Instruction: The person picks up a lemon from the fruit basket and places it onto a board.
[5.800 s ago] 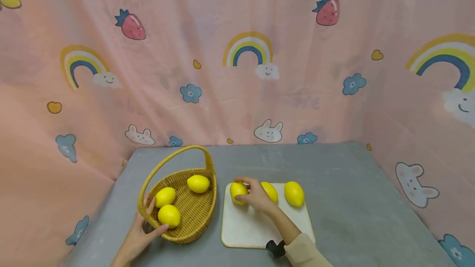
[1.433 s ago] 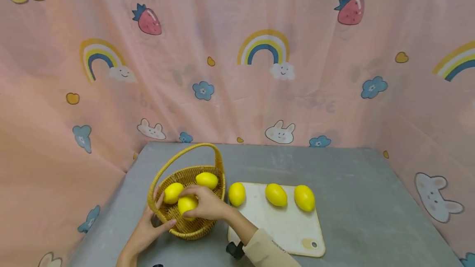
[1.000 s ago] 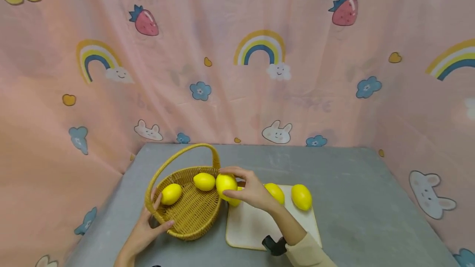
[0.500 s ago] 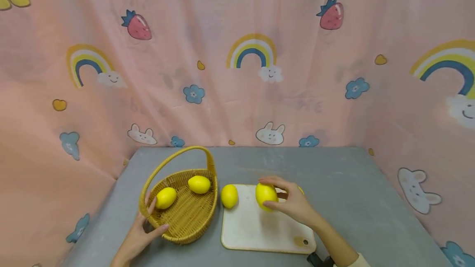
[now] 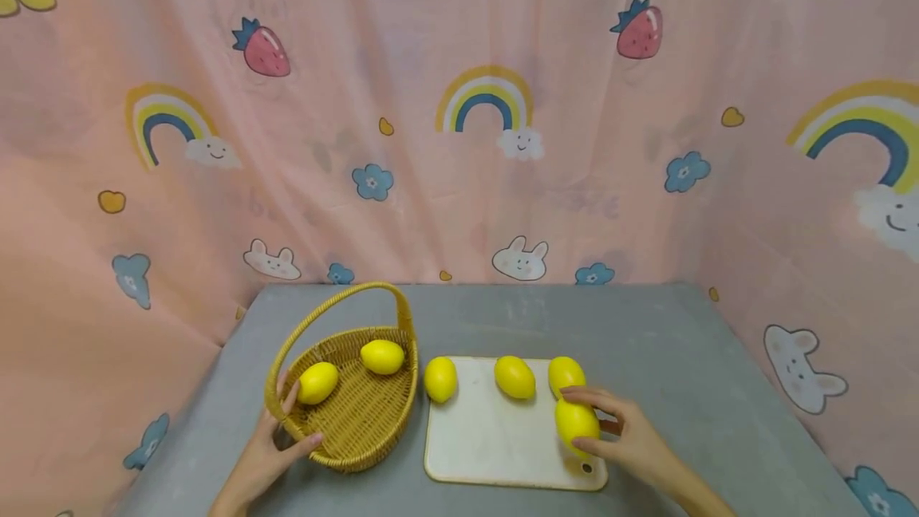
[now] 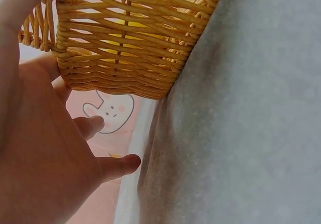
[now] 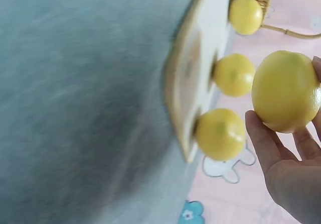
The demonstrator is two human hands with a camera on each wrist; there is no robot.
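Beside the held lemon (image 5: 576, 421), three lemons (image 5: 514, 376)

We see a grey bench (image 5: 646, 357) backed and flanked by pink cartoon curtain. Directly on it, at our left, stands a woven basket (image 5: 359, 429) with an arched handle. Just beside the basket, to its right, lies a white cutting board (image 5: 488, 445), flat on the bench. One lemon (image 5: 440, 379) sits at the board's left edge, next to the basket.
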